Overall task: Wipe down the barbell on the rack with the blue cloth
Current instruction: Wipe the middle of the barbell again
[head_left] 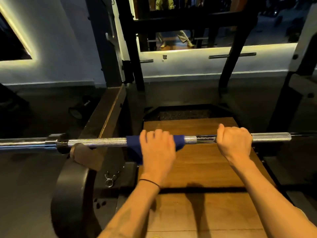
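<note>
Over a wooden platform (197,165) in a dim gym, the left hand (157,148) grips the blue cloth (135,150) around the barbell (103,142). The right hand (234,142) grips bare bar, steadying it. Wiping looks underway; next, slide the cloth along.

Cloth (133,148) wraps the barbell (96,142) left of centre, above the platform (197,165).

A gym: a knurled steel barbell (96,142) lies across a black rack (132,48) over a wooden lifting platform (197,165), with a black weight plate (68,194), spring collars (110,177) and a wall mirror (214,23).
</note>
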